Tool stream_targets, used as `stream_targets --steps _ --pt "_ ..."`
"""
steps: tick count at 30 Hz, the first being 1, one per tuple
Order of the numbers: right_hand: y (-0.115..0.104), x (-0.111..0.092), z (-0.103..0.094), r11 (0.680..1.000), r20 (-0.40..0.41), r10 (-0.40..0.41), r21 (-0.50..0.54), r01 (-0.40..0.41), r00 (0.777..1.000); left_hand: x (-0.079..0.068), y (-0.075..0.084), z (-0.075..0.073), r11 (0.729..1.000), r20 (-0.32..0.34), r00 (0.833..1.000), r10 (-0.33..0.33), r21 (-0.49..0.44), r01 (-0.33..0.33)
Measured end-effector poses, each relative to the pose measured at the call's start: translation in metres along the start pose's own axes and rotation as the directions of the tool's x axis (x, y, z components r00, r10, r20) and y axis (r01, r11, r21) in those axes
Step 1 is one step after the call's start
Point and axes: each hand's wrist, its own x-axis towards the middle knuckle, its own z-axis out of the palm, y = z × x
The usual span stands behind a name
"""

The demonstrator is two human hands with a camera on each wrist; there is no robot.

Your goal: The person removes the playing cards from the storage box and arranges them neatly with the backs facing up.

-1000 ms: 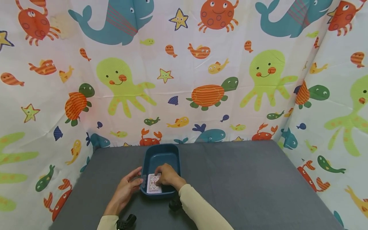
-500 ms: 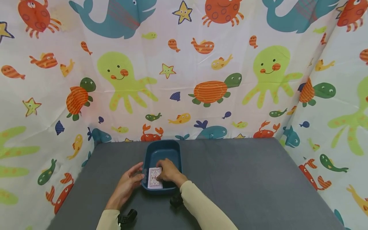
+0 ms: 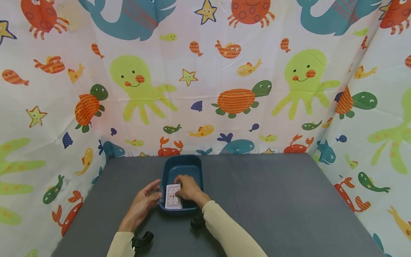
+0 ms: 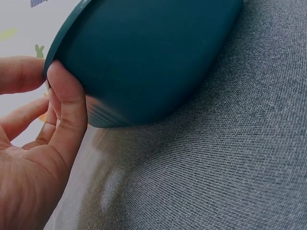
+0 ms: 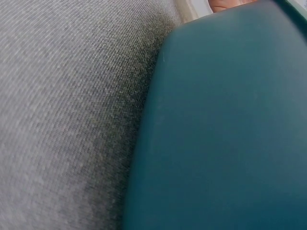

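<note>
A dark blue plastic tray [image 3: 200, 171] with rounded corners lies on the table. Inside its near left part are playing cards [image 3: 172, 202], backs up with a red-and-white pattern; how many is unclear. My right hand [image 3: 189, 189] reaches into the tray, thumb and index finger curled at the cards' right side and upper corner. The fingertips are partly hidden. At the tray's left side, my left hand [image 3: 143, 202] touches the rim with thumb and index finger, the other fingers loosely bent, as the left wrist view shows. The right wrist view is filled mostly by the tray wall [image 5: 220, 120].
A grey cloth-covered table [image 3: 266, 203] extends to both sides of the tray. Behind it hangs a white curtain [image 3: 199, 92] printed with sea animals. Black straps with wrist cameras [image 3: 142, 240] sit on both forearms, close to the table.
The head view has tilted slightly, so everything sits a little higher in the frame. Both hands, the tray and the cards stay in nearly the same places relative to each other.
</note>
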Motion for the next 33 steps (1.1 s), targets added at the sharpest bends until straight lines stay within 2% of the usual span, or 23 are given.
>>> stream_targets --steps 10,16,23,27,33 --pt "-0.004 -0.001 -0.004 0.997 -0.033 0.000 0.071 0.002 0.999 0.001 0.002 0.000 1.000 -0.007 1.000 0.007 -0.017 -0.007" --pt "-0.004 -0.003 -0.004 0.991 -0.096 -0.011 0.129 0.023 0.995 0.000 0.001 0.001 1.000 -0.006 1.000 0.011 -0.010 -0.012" --pt "-0.005 -0.006 -0.013 0.981 -0.181 -0.014 0.188 0.049 0.983 0.001 -0.002 0.001 0.999 -0.016 1.000 0.026 -0.035 -0.026" --pt "-0.004 -0.011 -0.018 0.981 -0.211 -0.034 0.182 0.074 0.977 -0.001 -0.003 0.002 0.999 -0.024 0.999 0.027 -0.020 -0.027" --pt "-0.009 -0.022 -0.033 0.975 -0.286 -0.079 0.176 0.133 0.955 0.000 -0.002 0.002 1.000 -0.027 0.999 0.019 -0.017 -0.019"
